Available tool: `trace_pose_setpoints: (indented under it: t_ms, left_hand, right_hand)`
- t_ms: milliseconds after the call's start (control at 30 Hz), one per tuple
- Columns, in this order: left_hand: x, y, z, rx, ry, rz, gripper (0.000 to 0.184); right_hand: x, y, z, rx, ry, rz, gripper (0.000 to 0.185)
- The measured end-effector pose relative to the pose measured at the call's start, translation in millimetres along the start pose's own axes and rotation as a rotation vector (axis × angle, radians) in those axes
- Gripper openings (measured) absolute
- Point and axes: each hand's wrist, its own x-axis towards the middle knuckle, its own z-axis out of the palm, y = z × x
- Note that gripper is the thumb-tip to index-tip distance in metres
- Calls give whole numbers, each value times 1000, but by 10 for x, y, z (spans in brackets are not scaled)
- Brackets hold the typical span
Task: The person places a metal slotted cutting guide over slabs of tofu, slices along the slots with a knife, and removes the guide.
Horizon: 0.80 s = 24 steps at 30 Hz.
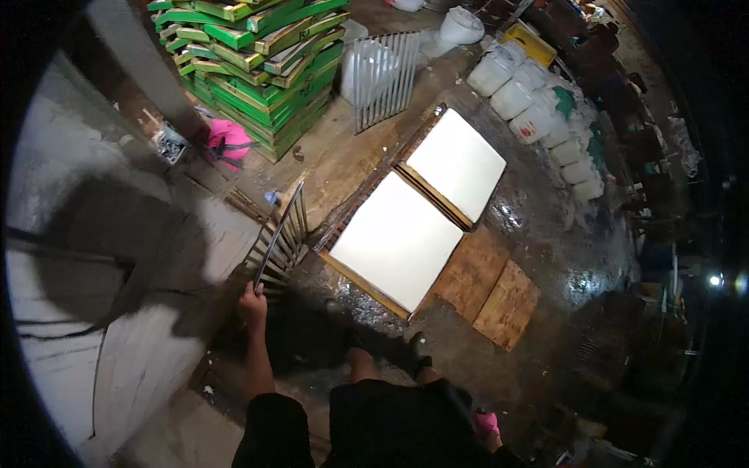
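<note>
My left hand [252, 305] is wrapped round the end of a slatted metal rack [282, 238], which stands tilted at my left side. At the lower right, my right hand [487, 425] hangs low with something pink at it; its fingers are too small and dark to make out. In front of me two flat white slabs lie in wooden frames, a near one [398, 242] and a far one [456, 165]. Wooden boards [507, 304] lie on the floor beside the near slab.
Green wooden frames [273, 101] are stacked high at the upper left, near a pink cloth [228, 142]. Another slatted rack [382, 82] stands behind the slabs. Filled white sacks [538, 117] are piled at the upper right. The floor [538, 234] looks wet.
</note>
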Motion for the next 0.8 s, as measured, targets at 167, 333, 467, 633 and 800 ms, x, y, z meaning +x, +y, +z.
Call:
trace_pose_setpoints:
  t_ms: [167,333,467,633,800]
  left_hand:
    - [-500,-212,-609,-256,502,144,37]
    - [-1186,1319,-3072,59,274,101,13]
    - [-1821,2033,-3882,-126,354,38,21]
    - [-2627,2981,-4729,-170,461,115,28]
    - [-2961,3678,-5174,-308,406,330,26]
  right_hand:
    - [1196,157,350,85,44,-210,37]
    - [1190,-1172,60,686,-138,-470,55]
    - [1182,-1926,-354,614,-178,-880,56]
    - [830,-2354,-1564,573,-37,-1299,59]
    - [837,-2342,-2658,594,59,-1620,73]
